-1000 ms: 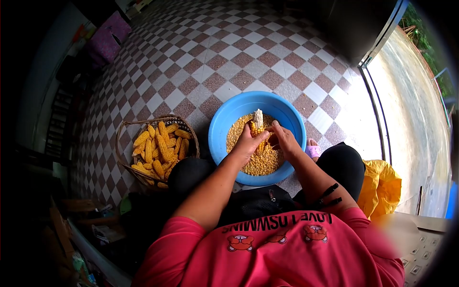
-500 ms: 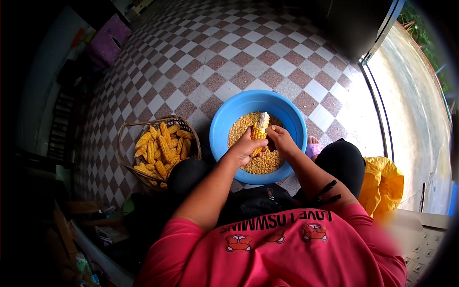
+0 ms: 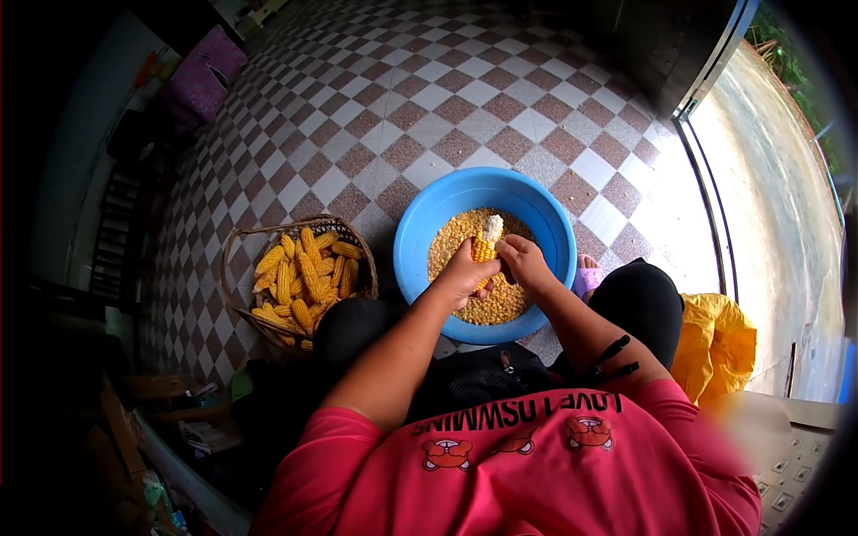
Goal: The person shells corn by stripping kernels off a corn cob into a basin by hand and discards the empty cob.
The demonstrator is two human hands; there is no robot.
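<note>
Corn cob (image 3: 487, 247) sits within left fingers (image 3: 484, 269), right fingers (image 3: 513, 247) at its side.

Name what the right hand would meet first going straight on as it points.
Probably the partly shelled corn cob in the left hand; the right hand seems at or near contact, depth unclear.

- One camera, worn on the head over there, looks forward and steeply down.
- It sits close above the red shirt (image 3: 554, 487), the blue basin (image 3: 483, 192) near mid-view.
- Its wide, rounded view stretches across the checkered floor (image 3: 393, 116).
</note>
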